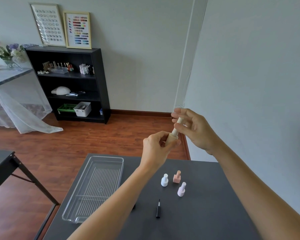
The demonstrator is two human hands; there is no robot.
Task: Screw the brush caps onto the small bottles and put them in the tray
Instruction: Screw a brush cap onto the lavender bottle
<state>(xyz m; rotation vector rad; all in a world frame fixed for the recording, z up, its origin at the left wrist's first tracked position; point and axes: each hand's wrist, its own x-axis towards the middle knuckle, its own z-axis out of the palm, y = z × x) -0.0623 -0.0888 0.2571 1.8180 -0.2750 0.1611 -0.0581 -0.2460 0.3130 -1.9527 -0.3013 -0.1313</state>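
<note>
My left hand (pixel 156 146) holds a small beige bottle (pixel 171 138) up in the air above the table's far edge. My right hand (pixel 192 127) pinches the ribbed cream brush cap (pixel 177 124) that sits on the bottle's neck. A clear plastic tray (pixel 93 187) lies on the left part of the dark table (pixel 215 213), with nothing in it. A white capped bottle (pixel 164 180), a peach one (pixel 177 177) and a lilac one (pixel 181 189) stand together to its right. A loose black brush cap (pixel 158 209) lies in front of them.
A second dark table (pixel 2 161) stands to the left across a gap of wooden floor. A black shelf unit (pixel 69 84) with polish bottles stands against the far wall. A grey wall runs close along the right side.
</note>
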